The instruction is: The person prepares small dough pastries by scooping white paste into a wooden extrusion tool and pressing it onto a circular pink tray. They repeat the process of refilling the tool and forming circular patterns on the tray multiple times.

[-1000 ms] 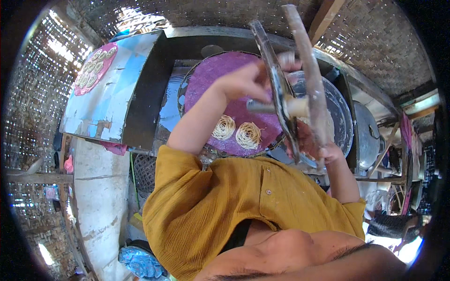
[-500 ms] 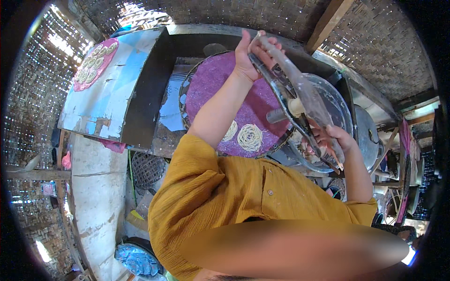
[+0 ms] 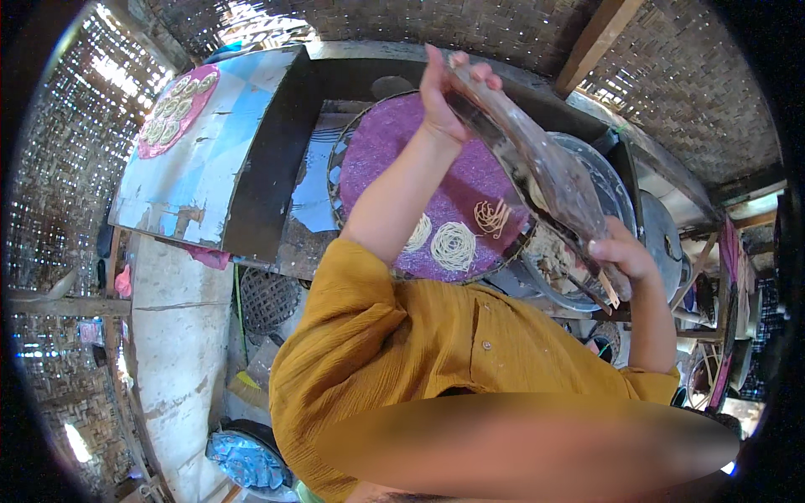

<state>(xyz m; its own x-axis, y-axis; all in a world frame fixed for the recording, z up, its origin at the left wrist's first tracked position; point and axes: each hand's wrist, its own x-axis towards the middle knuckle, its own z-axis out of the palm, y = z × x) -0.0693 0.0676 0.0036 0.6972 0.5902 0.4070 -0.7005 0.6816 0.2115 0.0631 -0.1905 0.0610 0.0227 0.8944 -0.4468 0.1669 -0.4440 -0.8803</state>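
Observation:
Both my hands hold a long hinged press (image 3: 545, 172) slanted above a round purple tray (image 3: 394, 151). My left hand (image 3: 444, 92) grips its far upper end, and my right hand (image 3: 625, 256) grips the near lower end. Three coils of thin noodles lie on the tray's near side: two pale ones (image 3: 453, 246) and a darker, looser one (image 3: 493, 216) just under the press. A mustard-yellow shirt covers my arms and chest below.
A metal bowl (image 3: 625, 197) holding dough sits to the right of the tray, partly behind the press. At upper left a blue painted board (image 3: 210, 176) carries a pink tray of noodle coils (image 3: 176, 109). Woven bamboo walls surround the spot. A wire basket (image 3: 264, 298) sits below the table.
The press has swung from nearly upright to a slant over the tray. My left hand rose to its far end. A third, darker coil now lies on the purple tray.

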